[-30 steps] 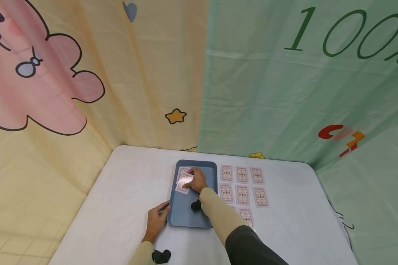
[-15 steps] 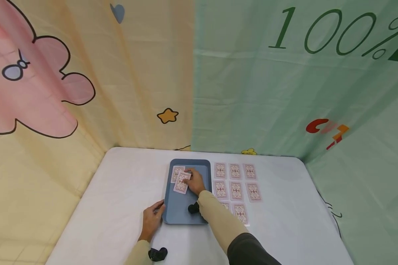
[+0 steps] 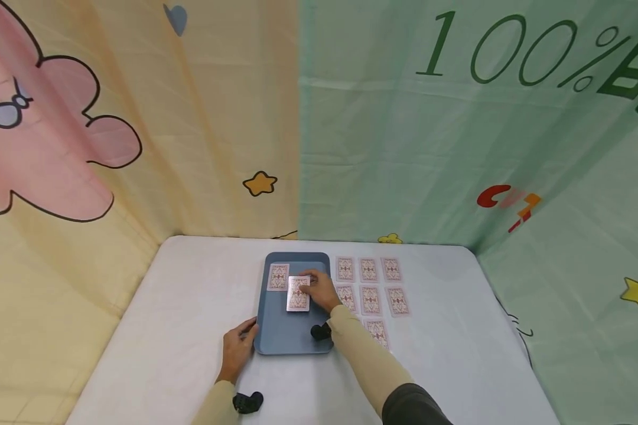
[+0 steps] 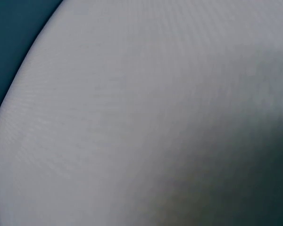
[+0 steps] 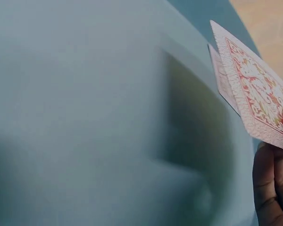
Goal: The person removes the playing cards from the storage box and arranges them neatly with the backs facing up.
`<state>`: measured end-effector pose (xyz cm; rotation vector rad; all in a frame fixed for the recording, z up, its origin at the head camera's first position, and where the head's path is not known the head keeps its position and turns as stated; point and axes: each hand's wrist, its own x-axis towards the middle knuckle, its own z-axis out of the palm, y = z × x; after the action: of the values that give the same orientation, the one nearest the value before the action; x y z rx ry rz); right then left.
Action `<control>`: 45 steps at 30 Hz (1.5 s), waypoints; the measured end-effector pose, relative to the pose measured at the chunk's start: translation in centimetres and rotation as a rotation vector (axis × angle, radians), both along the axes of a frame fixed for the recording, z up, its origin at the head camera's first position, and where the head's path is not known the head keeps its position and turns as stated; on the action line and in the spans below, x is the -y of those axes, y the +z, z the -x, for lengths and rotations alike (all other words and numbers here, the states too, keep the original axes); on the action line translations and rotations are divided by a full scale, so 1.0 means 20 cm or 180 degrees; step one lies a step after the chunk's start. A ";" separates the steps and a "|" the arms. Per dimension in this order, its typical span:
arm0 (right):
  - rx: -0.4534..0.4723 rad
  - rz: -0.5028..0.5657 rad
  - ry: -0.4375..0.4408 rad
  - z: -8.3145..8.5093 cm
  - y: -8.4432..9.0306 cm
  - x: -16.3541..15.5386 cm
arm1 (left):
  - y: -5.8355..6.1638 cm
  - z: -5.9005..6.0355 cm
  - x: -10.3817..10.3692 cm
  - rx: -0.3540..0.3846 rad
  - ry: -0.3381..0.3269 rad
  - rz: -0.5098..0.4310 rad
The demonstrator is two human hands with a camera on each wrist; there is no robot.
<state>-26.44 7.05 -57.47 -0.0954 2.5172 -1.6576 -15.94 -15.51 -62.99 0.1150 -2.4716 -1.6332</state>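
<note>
since half a second ago the held playing card (image 3: 298, 294) has come toward the middle of the blue tray (image 3: 282, 336) and squared up, baring 1 card (image 3: 278, 276) flat in the tray's far left corner. the right hand (image 3: 323, 291) pinches the held card by its right edge, face down, tilted just above the tray floor. the left hand (image 3: 237, 349) rests with relaxed fingers against the tray's near left corner. right of the tray, 7 face-down cards (image 3: 371, 300) lie in rows on the white table (image 3: 191, 307). judging by this, a card is being laid in the tray; next calls for lowering it flat and letting go.
</note>
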 end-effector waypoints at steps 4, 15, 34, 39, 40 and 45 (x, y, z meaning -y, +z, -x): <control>0.0038 0.0054 -0.0062 -0.03 0.03 -0.07 | 0.01 0.00 -0.01 0.0005 -0.0046 -0.0013; -0.0075 0.0243 -0.0014 -0.10 0.07 -0.22 | 0.02 -0.01 0.01 0.0069 -0.0003 0.0024; 0.0066 0.0436 -0.0588 -0.25 0.03 -0.62 | 0.02 0.00 0.00 0.0113 0.0041 0.0024; 0.0126 0.0341 -0.0810 -0.28 0.02 -0.73 | 0.03 0.00 0.00 0.0080 0.0035 0.0045; 0.0161 0.0319 -0.0855 -0.29 0.02 -0.75 | 0.03 0.00 0.00 0.0084 0.0034 0.0051; 0.0284 0.0438 -0.0997 -0.35 0.02 -0.85 | 0.03 0.00 0.00 0.0130 0.0032 0.0061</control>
<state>-19.51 24.13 -57.05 0.3706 2.4473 -1.8975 -15.90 -15.43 -62.31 0.1596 -2.5119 -1.6188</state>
